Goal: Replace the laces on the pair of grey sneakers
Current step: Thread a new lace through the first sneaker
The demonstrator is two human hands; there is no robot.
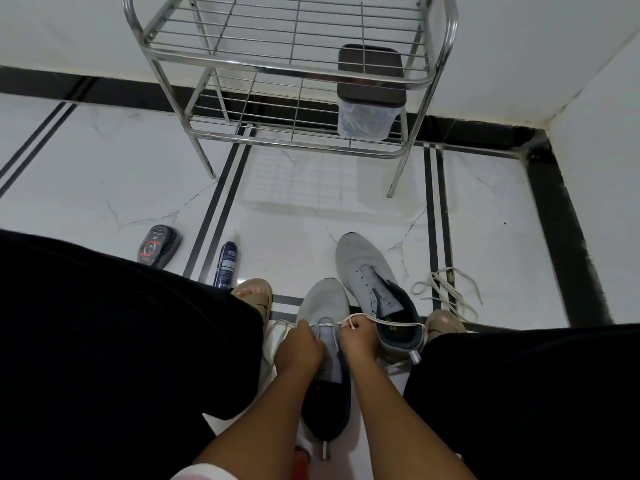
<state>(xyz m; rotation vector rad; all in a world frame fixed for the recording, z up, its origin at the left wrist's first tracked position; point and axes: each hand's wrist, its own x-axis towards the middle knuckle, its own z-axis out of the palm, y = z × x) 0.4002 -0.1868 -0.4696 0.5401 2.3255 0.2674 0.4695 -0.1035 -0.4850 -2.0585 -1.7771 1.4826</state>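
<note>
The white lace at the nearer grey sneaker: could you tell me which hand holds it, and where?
Both. The right hand pinches the white lace near its tip; the left hand grips its other side at the nearer grey sneaker.

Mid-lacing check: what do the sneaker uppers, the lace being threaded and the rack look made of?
Sneaker being laced and unlaced sneaker: grey knit or mesh fabric, matte, faintly heathered. Lace: flat woven cord, off-white, probably cotton or polyester. Rack: polished metal tube and wire, likely stainless or chromed steel, with bright reflections.
</note>
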